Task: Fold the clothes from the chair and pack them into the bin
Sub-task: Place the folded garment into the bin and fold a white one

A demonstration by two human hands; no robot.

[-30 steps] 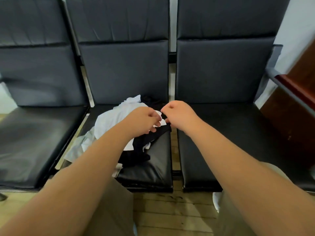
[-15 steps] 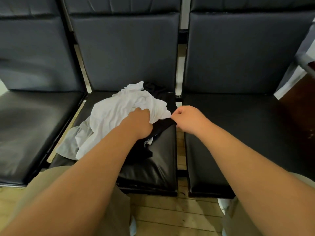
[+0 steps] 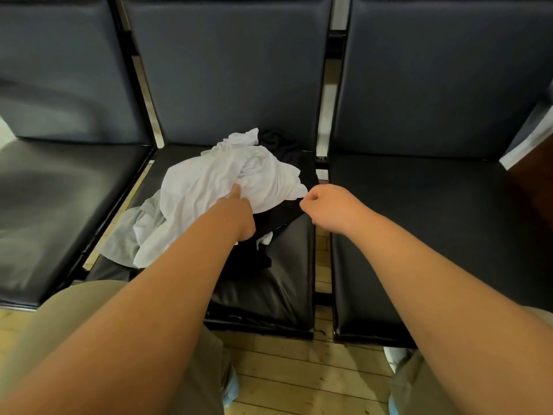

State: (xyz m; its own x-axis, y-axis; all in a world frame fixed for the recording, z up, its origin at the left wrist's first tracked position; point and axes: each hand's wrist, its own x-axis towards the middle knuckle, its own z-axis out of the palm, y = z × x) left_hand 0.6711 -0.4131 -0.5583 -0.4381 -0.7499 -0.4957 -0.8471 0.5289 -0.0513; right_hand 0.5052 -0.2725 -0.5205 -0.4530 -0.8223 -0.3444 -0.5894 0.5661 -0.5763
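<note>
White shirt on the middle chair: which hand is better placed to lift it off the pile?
Left, probably. The left hand grips the white shirt near its middle, thumb on top. The right hand is curled beside just its corner tip; a pinch is unclear.

Clothes (image 3: 227, 187) lie on the middle chair (image 3: 269, 283), seemingly layered.
</note>
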